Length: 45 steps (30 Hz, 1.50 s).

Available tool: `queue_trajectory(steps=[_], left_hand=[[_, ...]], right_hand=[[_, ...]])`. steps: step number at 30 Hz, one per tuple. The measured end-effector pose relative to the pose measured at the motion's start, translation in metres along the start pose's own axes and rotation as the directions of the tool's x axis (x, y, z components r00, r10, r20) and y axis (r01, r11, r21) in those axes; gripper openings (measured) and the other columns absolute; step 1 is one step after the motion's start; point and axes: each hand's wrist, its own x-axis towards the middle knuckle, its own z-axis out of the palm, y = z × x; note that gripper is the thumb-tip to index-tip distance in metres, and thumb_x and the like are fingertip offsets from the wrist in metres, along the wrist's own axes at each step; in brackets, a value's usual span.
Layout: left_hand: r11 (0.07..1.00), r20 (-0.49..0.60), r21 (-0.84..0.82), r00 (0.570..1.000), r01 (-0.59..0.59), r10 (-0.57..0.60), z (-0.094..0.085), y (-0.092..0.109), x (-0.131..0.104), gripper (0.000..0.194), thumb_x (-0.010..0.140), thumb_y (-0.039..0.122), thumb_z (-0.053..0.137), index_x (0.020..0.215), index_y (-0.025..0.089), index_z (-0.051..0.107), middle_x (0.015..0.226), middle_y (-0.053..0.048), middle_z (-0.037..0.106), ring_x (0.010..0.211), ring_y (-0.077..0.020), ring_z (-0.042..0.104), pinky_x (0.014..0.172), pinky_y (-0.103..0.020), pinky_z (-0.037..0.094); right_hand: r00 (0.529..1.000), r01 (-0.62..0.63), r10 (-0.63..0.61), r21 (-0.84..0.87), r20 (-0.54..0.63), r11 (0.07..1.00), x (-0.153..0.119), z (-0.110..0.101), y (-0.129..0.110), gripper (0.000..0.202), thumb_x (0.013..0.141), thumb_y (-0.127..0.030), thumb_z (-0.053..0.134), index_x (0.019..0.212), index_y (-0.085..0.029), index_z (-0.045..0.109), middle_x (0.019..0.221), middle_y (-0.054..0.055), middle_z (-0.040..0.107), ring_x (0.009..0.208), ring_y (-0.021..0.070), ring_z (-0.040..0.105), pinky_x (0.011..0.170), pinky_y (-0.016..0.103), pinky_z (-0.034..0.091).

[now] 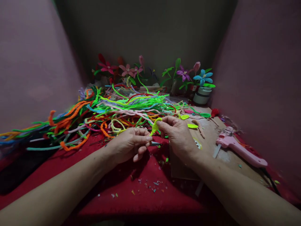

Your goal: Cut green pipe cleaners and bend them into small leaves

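A bright yellow pipe-cleaner petal (155, 126) is stretched between my two hands above the red cloth. My left hand (128, 143) pinches its lower tip between thumb and forefinger, the other fingers loosely curled. Thumb and fingers of my right hand (176, 134) grip its upper end. Beyond my right hand, similar yellow pieces (192, 126) lie on a cardboard sheet (209, 138). Under my fingers a pointed dark-and-silver tool (156, 143) shows in part; my left hand hides the rest.
A large heap of coloured pipe cleaners (138, 105) spreads behind my hands and to the left. On the cardboard rests a pink glue gun (242, 149) with a cord. Finished fuzzy flowers (202, 77) stand along the back. Small scraps (155, 185) litter the red cloth (117, 201).
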Motion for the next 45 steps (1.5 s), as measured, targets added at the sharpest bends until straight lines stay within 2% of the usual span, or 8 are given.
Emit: queue_trajectory(steps=[7,10,14,23,28,35,40,45], left_hand=[[0.928,-0.301,0.298,0.901,-0.223,0.313,-0.005,0.023,-0.01,0.017,0.076,0.031,0.065,0.076,0.015,0.06,0.043,0.005,0.051,0.034,-0.0045,0.042,0.033,-0.014,0.033],[0.822,-0.241,0.508,0.873,-0.258,0.423,0.008,0.044,-0.005,0.016,0.077,0.029,0.063,0.075,0.014,0.063,0.045,0.004,0.053,0.038,-0.0043,0.044,0.036,-0.014,0.034],[0.691,-0.134,0.676,0.88,-0.255,0.456,0.039,0.066,0.031,0.009,0.077,0.021,0.058,0.072,0.014,0.062,0.043,0.004,0.052,0.033,-0.0063,0.044,0.033,-0.017,0.033],[0.621,0.027,0.756,0.958,-0.207,0.286,0.069,0.059,0.139,0.018,0.073,0.013,0.055,0.055,0.014,0.054,0.039,0.0,0.055,0.027,-0.0118,0.047,0.031,-0.021,0.032],[0.546,0.0,0.806,0.922,-0.23,0.388,0.072,0.066,0.127,0.017,0.077,0.018,0.054,0.061,0.015,0.055,0.04,0.002,0.054,0.028,-0.0093,0.046,0.031,-0.018,0.03],[0.361,-0.031,0.907,0.823,-0.215,0.568,0.046,0.084,0.051,0.018,0.076,0.024,0.056,0.062,0.015,0.059,0.042,0.005,0.05,0.035,-0.0062,0.047,0.038,-0.016,0.034],[0.415,-0.198,0.905,0.768,-0.096,0.609,0.006,0.082,0.004,0.017,0.076,0.028,0.055,0.067,0.015,0.062,0.042,0.006,0.051,0.034,-0.0051,0.042,0.037,-0.015,0.033],[0.485,-0.304,0.874,0.744,-0.032,0.595,-0.041,0.071,-0.02,0.019,0.074,0.032,0.056,0.073,0.015,0.066,0.046,0.004,0.054,0.04,-0.0075,0.048,0.039,-0.017,0.034]], right_hand=[[0.993,-0.059,0.075,-0.165,0.091,0.984,-0.004,0.006,-0.001,0.02,0.072,-0.035,0.061,0.069,-0.018,0.053,0.058,-0.005,0.048,0.053,0.0087,0.042,0.052,0.023,0.033],[0.919,0.081,0.064,-0.346,0.389,0.935,-0.01,0.007,-0.001,0.018,0.075,-0.03,0.058,0.063,-0.016,0.055,0.056,-0.004,0.048,0.054,0.0083,0.042,0.052,0.022,0.031],[0.713,0.393,-0.004,-0.395,0.701,0.83,-0.015,0.005,-0.001,0.013,0.077,-0.022,0.053,0.071,-0.015,0.063,0.061,-0.002,0.056,0.054,0.0076,0.043,0.051,0.02,0.028],[0.556,0.549,0.066,-0.426,0.828,0.719,-0.013,0.004,-0.001,0.022,0.08,-0.035,0.054,0.072,-0.016,0.062,0.063,-0.003,0.053,0.056,0.0082,0.042,0.051,0.021,0.028],[0.567,0.544,0.088,-0.453,0.819,0.707,-0.011,0.003,-0.004,0.023,0.082,-0.037,0.051,0.074,-0.017,0.061,0.063,-0.003,0.051,0.056,0.0084,0.041,0.051,0.022,0.028],[0.588,0.462,0.063,-0.398,0.807,0.792,-0.013,0.0,-0.009,0.02,0.079,-0.031,0.055,0.067,-0.015,0.059,0.06,-0.003,0.049,0.055,0.0074,0.039,0.051,0.022,0.027],[0.792,-0.025,0.059,-0.064,0.608,0.998,-0.007,-0.005,-0.009,0.031,0.076,-0.041,0.062,0.061,-0.015,0.057,0.051,-0.006,0.041,0.047,0.0053,0.033,0.045,0.02,0.024],[0.927,-0.26,0.071,0.497,0.368,0.828,0.011,-0.016,-0.013,0.025,0.073,-0.037,0.06,0.059,-0.016,0.06,0.04,-0.006,0.039,0.036,0.0063,0.031,0.038,0.021,0.022]])
